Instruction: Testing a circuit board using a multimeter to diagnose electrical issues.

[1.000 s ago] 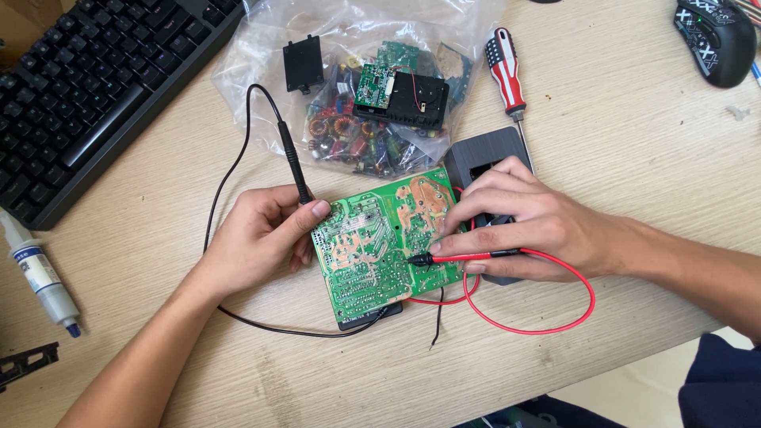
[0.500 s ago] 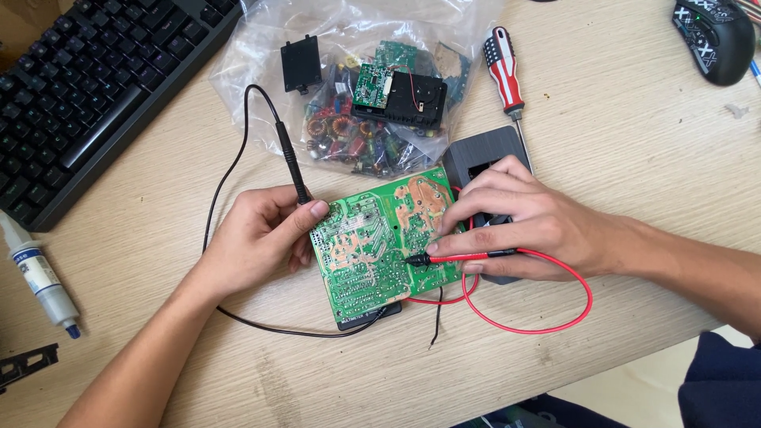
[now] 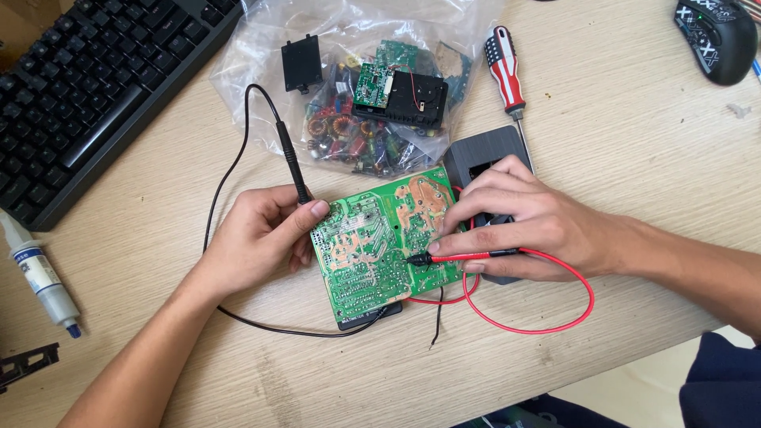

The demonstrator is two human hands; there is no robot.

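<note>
Pale wooden desk (image 3: 618, 143), black keyboard (image 3: 87, 87) far beyond my left fingers, clear bag of parts (image 3: 357, 47) and screwdriver (image 3: 505, 67) ahead of my fingers, green circuit board (image 3: 372, 246) under them, grey tube (image 3: 40, 273) well left.

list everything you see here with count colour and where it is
green printed circuit board: 1, centre, solder side up
black test probe: 1, in left hand
red test probe: 1, tip on board
grey multimeter: 1, under right hand
clear plastic bag of parts: 1, top centre
red-handled screwdriver: 1, right of bag
black keyboard: 1, top left
black mouse: 1, top right
white syringe tube: 1, left edge
left hand: holds black probe
right hand: holds red probe
</note>
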